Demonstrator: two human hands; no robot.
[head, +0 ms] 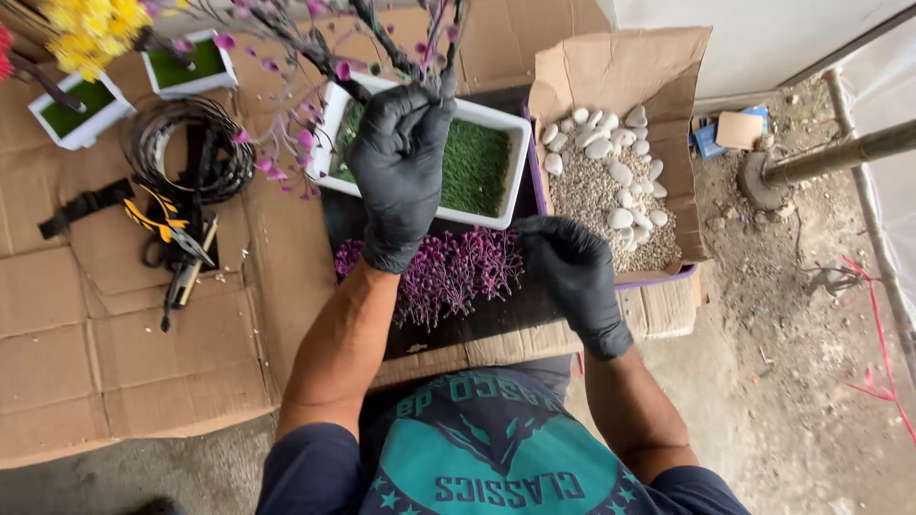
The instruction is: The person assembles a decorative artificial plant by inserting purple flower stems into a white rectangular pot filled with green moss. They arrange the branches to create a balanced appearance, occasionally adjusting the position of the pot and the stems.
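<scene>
Left hand (399,167) clamped on stiff wired branch (382,38), upper centre; right hand (571,272) pinching light, fragile purple sprigs (448,272). Best gripped by stems.

flattened cardboard (124,362) on the ground carries white planters (496,119), wire coil (181,143), pliers (162,221)

I count three white rectangular planters lined with green turf: one large (477,167) in front of me and two small, (72,113) and (191,65). There is one coil of black wire (186,143), one cardboard box of pebbles (620,72) and one heap of purple sprigs (448,272). I wear two black gloves, one on my left hand (401,162) and one on my right hand (572,272).
</scene>
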